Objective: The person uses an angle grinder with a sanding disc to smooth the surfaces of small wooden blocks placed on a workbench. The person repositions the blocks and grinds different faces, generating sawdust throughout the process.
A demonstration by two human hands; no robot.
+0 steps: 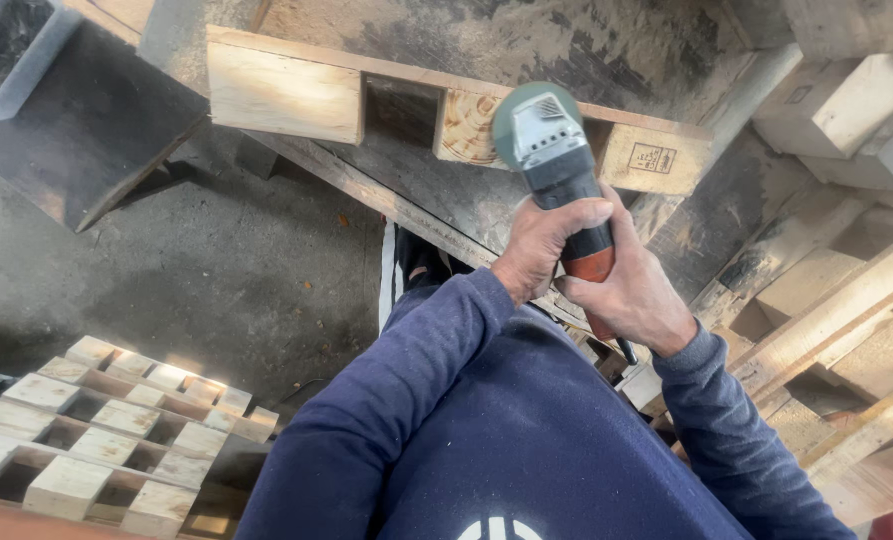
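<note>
2 hands [586, 265] gripping 1 angle grinder [556, 165], 1 pallet [446, 115]

We see an angle grinder [556, 170] with a grey head, black body and orange rear grip, its disc guard tilted away from us. Its head lies against the middle block of a pale wooden pallet [286, 90] standing on edge. The left hand [546, 245] wraps the body; the right hand [631, 295] clasps the rear grip, just behind.
</note>
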